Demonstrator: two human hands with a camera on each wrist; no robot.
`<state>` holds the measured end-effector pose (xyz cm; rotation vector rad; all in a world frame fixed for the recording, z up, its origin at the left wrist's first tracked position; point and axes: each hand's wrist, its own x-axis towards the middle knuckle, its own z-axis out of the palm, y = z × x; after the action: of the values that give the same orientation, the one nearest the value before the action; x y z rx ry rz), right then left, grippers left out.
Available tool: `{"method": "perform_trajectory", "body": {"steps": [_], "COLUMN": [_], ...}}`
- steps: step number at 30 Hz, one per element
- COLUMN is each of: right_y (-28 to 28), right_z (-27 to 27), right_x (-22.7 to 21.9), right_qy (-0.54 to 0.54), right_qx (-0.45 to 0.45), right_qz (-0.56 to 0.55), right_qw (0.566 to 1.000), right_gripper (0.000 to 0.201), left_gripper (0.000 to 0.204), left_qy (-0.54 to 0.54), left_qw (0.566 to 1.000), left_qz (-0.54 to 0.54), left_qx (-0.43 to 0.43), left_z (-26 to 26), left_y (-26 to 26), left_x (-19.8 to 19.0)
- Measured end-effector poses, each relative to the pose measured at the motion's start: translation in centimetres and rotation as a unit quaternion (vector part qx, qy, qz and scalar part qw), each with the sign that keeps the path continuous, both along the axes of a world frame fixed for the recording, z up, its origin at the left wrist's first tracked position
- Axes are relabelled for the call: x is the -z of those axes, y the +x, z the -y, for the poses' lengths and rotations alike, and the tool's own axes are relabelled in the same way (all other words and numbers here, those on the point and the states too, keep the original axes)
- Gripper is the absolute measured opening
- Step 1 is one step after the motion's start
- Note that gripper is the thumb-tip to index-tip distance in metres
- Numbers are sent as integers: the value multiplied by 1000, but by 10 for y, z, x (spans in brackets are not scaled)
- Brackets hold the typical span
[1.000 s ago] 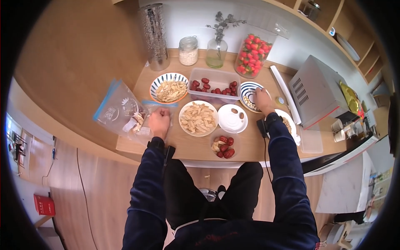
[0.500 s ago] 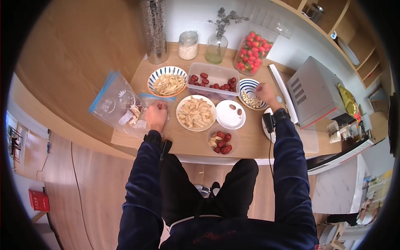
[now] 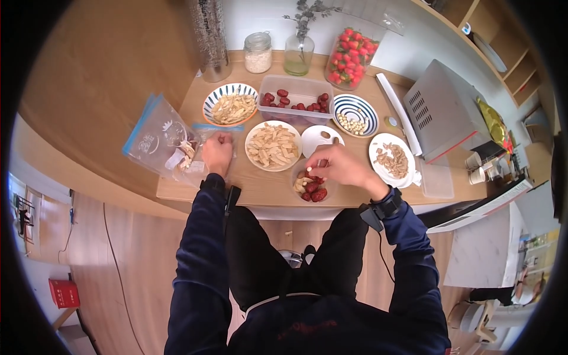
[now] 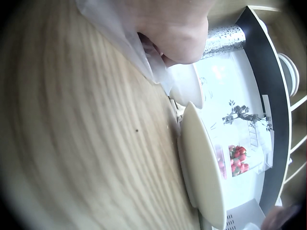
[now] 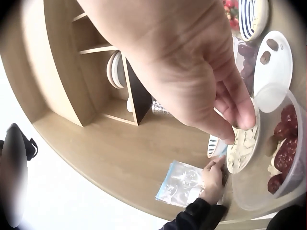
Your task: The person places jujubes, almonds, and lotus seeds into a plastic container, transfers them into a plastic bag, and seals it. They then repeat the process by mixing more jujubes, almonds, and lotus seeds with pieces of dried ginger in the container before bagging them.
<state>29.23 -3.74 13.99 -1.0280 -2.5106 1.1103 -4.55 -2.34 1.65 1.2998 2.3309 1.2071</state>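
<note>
My right hand pinches a small pale lotus seed between thumb and fingers, over a clear plastic bowl. That bowl holds several red dates and pale slices. Loosely curled, my left hand rests on a clear blue-edged zip bag left of the white bowl of pale sliced pieces. More lotus seeds lie in the blue-striped bowl at the back right. Behind my right hand, a small white plate carries brown oval pieces.
A plastic tub of red dates stands mid-table, beside a patterned bowl of pale slices. To the right are a plate of brown pieces and a grey microwave. A jar, vase and strawberry container line the back.
My right hand has left the striped bowl and come forward and left over the clear bowl, carrying a lotus seed. My left hand has stayed on the bag.
</note>
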Motion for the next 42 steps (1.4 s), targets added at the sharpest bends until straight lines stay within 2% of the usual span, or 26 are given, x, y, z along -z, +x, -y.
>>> {"method": "perform_trajectory", "body": {"steps": [3, 6, 10, 12, 14, 17, 18, 21, 26, 32, 36, 39, 42], "right_y": [1, 11, 58, 100, 145, 193, 199, 210, 213, 218, 216, 179, 106], "right_z": [6, 17, 20, 6, -9, -15, -14, -15, -26, -41, -52, -48, -26], "right_x": [13, 16, 13, 32, 44, 61, 62, 81, 99, 103, 97, 70, 40], "right_qy": [-7, 99, 127, 228, 231, 339, 305, 351, 372, 383, 375, 380, 388], "right_qx": [2, 39, 178, 292, 395, 435, 446, 420, 405, 389, 420, 419, 337], "right_qz": [-46, -63, -78, -10, 17, 206, 269, 298, 235, 221, 193, 120, -13], "right_qw": [999, 992, 973, 929, 889, 809, 797, 782, 801, 808, 804, 816, 858], "right_gripper": [24, 33, 31, 26, 33, 42, 52, 55, 35, 28, 30, 30, 25], "left_gripper": [19, 20, 22, 23, 24, 24, 24, 23, 22, 21, 21, 21, 20], "left_qy": [-5, 6, 26, 26, 30, 42, 39, 36, 36, 44, 42, 36, 26], "left_qw": [1000, 1000, 999, 999, 999, 999, 999, 999, 999, 998, 998, 999, 999], "left_qz": [-5, -20, -20, -21, -25, -27, -29, -28, -34, -32, -32, -37, -42], "left_qx": [-4, 0, 15, 16, 18, 20, 19, 15, 13, 21, 26, 17, 10], "left_z": [0, -1, -2, -4, -6, -6, -6, -5, -5, -3, -3, -2, -1], "left_y": [0, -4, -3, -7, -10, -10, -10, -9, -9, -8, -8, -5, -4], "left_x": [1, 5, 8, 12, 16, 17, 17, 16, 16, 12, 13, 7, 7]}}
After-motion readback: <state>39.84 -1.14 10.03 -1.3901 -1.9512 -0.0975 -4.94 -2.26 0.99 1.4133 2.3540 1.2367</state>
